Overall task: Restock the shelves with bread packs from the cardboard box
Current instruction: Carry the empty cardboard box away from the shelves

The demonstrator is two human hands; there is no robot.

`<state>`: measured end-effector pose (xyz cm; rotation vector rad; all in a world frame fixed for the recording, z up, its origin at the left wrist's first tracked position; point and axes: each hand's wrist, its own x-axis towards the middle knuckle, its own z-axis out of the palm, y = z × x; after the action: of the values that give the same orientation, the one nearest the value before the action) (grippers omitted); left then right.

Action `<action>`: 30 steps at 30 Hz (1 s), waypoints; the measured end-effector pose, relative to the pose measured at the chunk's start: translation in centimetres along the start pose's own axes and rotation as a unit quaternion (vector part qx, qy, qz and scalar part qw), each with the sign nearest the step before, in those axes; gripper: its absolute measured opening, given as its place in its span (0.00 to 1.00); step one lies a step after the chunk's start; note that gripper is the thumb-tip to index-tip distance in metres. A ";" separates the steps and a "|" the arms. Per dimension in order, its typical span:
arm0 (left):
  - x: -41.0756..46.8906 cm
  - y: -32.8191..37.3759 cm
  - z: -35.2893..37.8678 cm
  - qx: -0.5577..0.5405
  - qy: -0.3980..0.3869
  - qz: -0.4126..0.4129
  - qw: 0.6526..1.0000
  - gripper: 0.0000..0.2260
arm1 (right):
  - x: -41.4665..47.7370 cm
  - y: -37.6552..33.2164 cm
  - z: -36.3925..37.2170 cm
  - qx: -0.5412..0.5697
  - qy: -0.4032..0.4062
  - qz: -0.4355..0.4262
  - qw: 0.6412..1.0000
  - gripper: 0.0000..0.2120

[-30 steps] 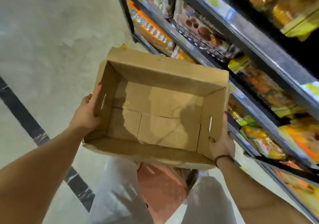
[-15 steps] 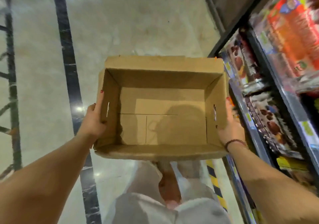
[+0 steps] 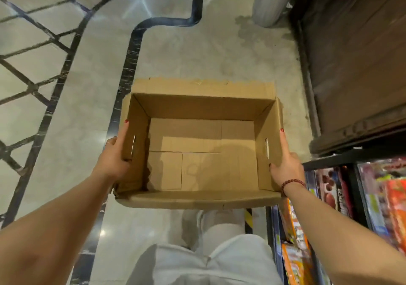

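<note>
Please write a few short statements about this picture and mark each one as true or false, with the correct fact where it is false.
1. The cardboard box holds no bread packs. True.
2. The box rests on the floor. False: the left hand and the right hand hold it up by its side walls.
3. A beaded bracelet sits on the left wrist. False: it is on the right wrist.
4. The stocked shelves stand on the person's right side. True.
</note>
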<state>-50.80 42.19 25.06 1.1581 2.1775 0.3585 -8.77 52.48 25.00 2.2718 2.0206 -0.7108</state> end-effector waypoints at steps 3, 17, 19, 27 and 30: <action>4.1 3.5 -1.0 -0.003 0.015 -0.020 1.000 0.51 | 6.9 -2.1 -2.9 -0.011 -0.005 -0.021 1.000 0.49; 26.9 16.2 -6.5 -0.032 0.044 -0.028 0.998 0.52 | 33.2 -11.8 -11.4 -0.024 0.008 -0.047 0.999 0.52; 31.6 17.9 -7.5 -0.028 0.047 -0.014 0.998 0.51 | 37.1 -13.5 -12.1 -0.019 0.020 -0.045 0.999 0.52; 48.6 25.5 -12.5 -0.023 0.018 -0.004 1.000 0.51 | 52.5 -20.9 -17.2 -0.028 0.038 -0.037 0.998 0.51; 54.2 27.9 -14.7 -0.003 0.029 0.018 0.999 0.54 | 58.1 -23.5 -18.7 -0.021 0.047 -0.047 0.998 0.52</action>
<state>-64.55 103.33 28.22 1.1986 2.2055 0.4198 -21.64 116.50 28.37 2.2419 2.1741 -0.5694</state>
